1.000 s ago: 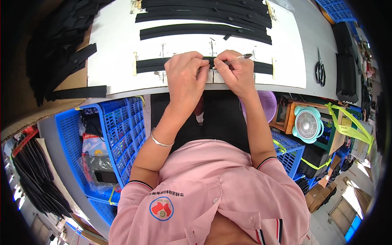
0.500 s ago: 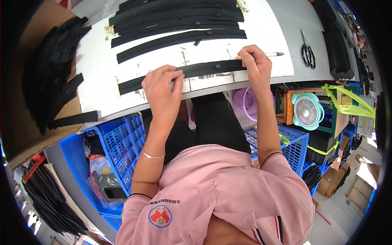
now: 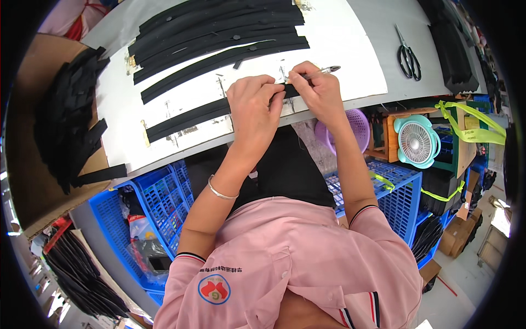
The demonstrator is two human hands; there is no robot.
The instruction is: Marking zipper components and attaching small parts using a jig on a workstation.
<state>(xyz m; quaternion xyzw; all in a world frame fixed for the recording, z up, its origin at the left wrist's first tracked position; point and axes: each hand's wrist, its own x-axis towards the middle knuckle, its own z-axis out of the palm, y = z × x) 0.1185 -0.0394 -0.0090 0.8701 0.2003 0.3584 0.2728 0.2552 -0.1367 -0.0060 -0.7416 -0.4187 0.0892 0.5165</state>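
Observation:
A black fabric strip [image 3: 189,119] lies along the near edge of a white board [image 3: 350,55] with dark smudges and marks. My left hand [image 3: 253,107] is over the strip's right part, thumb and forefinger pinched at it. Close beside it, my right hand [image 3: 319,94] has its fingertips at the strip's right end. A pen [image 3: 330,69] sits in that hand, its tip end pointing right. What lies between the two hands' fingertips is mostly hidden. Farther up the board lie several more black strips [image 3: 192,41], some bearing a small round black button [image 3: 236,38].
Black-handled scissors [image 3: 408,59] lie on the grey table right of the board, near a black stack [image 3: 452,60]. At the left stands a cardboard box [image 3: 33,181] heaped with black pieces [image 3: 66,109]. Below the table are blue crates [image 3: 118,230], a purple basket [image 3: 359,130] and a turquoise fan [image 3: 417,141].
My left hand has slid right along the strip, and my right hand has moved left, so they now nearly meet. The pen has shifted left with my right hand and tilts upward.

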